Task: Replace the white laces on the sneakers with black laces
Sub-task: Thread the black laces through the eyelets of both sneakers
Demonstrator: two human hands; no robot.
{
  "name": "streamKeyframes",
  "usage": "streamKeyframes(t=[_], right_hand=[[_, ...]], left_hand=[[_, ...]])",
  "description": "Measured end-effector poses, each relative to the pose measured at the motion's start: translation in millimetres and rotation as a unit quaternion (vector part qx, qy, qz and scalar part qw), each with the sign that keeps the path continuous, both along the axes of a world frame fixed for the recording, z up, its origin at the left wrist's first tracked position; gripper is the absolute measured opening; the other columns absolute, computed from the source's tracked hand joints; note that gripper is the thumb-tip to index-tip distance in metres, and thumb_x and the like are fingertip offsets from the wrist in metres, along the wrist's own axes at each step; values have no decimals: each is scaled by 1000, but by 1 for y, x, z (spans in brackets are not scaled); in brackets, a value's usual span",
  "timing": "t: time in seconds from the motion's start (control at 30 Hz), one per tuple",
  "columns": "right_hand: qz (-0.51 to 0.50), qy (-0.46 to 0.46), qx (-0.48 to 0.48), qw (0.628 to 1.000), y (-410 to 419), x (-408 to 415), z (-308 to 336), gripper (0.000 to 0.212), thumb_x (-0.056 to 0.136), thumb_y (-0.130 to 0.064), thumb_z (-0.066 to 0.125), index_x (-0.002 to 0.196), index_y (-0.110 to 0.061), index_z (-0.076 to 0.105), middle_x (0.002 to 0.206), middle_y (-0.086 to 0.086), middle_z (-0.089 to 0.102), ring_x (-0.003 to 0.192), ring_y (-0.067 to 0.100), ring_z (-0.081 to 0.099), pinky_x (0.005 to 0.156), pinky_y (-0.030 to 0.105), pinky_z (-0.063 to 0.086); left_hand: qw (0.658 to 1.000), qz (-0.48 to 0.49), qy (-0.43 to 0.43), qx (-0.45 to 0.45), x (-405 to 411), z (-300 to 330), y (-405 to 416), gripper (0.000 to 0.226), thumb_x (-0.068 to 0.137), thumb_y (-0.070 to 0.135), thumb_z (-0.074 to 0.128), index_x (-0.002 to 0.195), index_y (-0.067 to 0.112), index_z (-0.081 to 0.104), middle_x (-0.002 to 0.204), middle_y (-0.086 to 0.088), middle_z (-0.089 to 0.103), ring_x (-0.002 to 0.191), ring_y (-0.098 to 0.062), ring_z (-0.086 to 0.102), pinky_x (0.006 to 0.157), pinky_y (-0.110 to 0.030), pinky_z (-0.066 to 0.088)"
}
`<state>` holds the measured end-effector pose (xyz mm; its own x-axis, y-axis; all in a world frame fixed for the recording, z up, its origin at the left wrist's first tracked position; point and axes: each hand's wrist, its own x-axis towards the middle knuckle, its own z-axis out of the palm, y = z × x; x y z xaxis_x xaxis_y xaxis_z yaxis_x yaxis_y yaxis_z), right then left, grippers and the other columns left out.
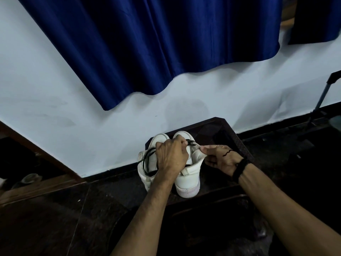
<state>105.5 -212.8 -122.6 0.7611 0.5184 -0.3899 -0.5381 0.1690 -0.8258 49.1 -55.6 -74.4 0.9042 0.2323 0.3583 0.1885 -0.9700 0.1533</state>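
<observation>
two white sneakers (186,180), one black lace (145,161), two hands (171,156)

A dark blue curtain (147,43) hangs in folds over a pale wall (46,89). Below stands a small dark table (230,137) on a dark floor (46,228). A brown wooden frame (36,156) is at the left, a metal stand (321,97) at the right.

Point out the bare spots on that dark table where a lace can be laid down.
Bare top shows on the dark table right of the right sneaker, toward the wall, and along the near edge before both heels. The middle is crowded: the left sneaker, black lace, left hand and right hand.
</observation>
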Motion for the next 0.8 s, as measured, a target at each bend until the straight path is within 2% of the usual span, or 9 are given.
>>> streamKeyframes(t=[0.13, 0.3, 0.43, 0.6, 0.8], right_hand=[[-28, 24, 1, 999, 2, -5, -7, 10, 85, -22, 71, 91, -14, 72, 86, 1, 72, 77, 14, 64, 69, 24, 50], [-41, 13, 1, 999, 0, -8, -8, 21, 85, -29, 71, 97, -11, 72, 93, 5, 71, 80, 15, 63, 69, 25, 49], [-50, -6, 15, 999, -1, -14, -9, 23, 88, -35, 67, 92, -14, 74, 85, 2, 71, 75, 12, 61, 70, 24, 48], [-74, -42, 49, 995, 1, -22, -10, 41, 93, -38, 59, 109, -2, 71, 97, 10, 69, 81, 14, 59, 75, 23, 45], [-90, -58, 49, 993, 5, -28, -7, 44, 95, -39, 56, 108, 1, 70, 82, 3, 67, 66, 6, 57, 71, 20, 46]], left_hand=[[998, -50, 22, 26, 4, 2, -3, 19, 99, 34, 45, 102, 25, 61, 88, 2, 71, 91, -22, 66, 87, -40, 35], [993, -98, 30, 57, 6, 8, -14, 17, 97, 31, 47, 101, 26, 63, 92, 4, 72, 96, -20, 64, 87, -40, 33], [988, -103, 64, 92, 8, 10, -19, 19, 95, 31, 46, 100, 25, 63, 93, 2, 73, 96, -21, 64, 88, -41, 32], [987, -107, 81, 84, 9, 10, -19, 19, 93, 30, 46, 99, 25, 64, 91, 2, 73, 94, -21, 65, 89, -41, 33], [989, -102, 89, 64, 7, 10, -14, 19, 93, 28, 46, 99, 26, 63, 89, 1, 72, 92, -22, 65, 91, -41, 34]])
